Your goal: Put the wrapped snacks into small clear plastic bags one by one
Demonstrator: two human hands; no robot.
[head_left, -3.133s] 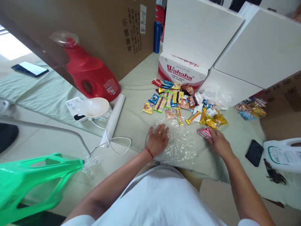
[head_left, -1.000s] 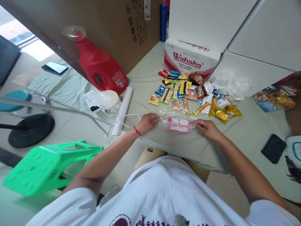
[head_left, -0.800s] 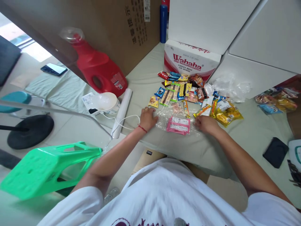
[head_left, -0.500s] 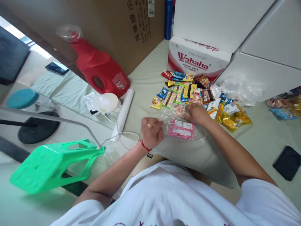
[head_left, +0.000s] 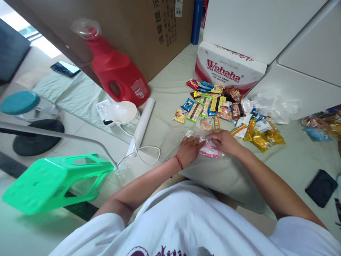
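Note:
A clear plastic bag point(head_left: 188, 133) with pink packets point(head_left: 211, 153) in it lies on the cloth-covered table in front of me. My left hand point(head_left: 188, 152) is over the bag's left part, its fingers closed on the plastic. From the right, my right hand point(head_left: 225, 140) pinches the upper edge of the same bag, its fingertips close to the left ones. Just beyond the hands sit a small pale pink snack packet point(head_left: 206, 124) and a narrow orange stick packet point(head_left: 216, 123). The fingers partly cover the pink packets.
Behind lies a pile of snacks with a yellow packet point(head_left: 217, 103); yellow bags point(head_left: 262, 139) are to its right. A Wahaba-style printed carton point(head_left: 226, 67), crumpled clear plastic point(head_left: 277, 106), red jug point(head_left: 122, 78), paper cup point(head_left: 128, 113), white roll point(head_left: 142, 126) and green stool point(head_left: 53, 179) surround the area.
My right hand has come back from the pale pink packet to the bag. My left hand has moved right onto the bag. An orange stick packet now shows beside the pale pink one.

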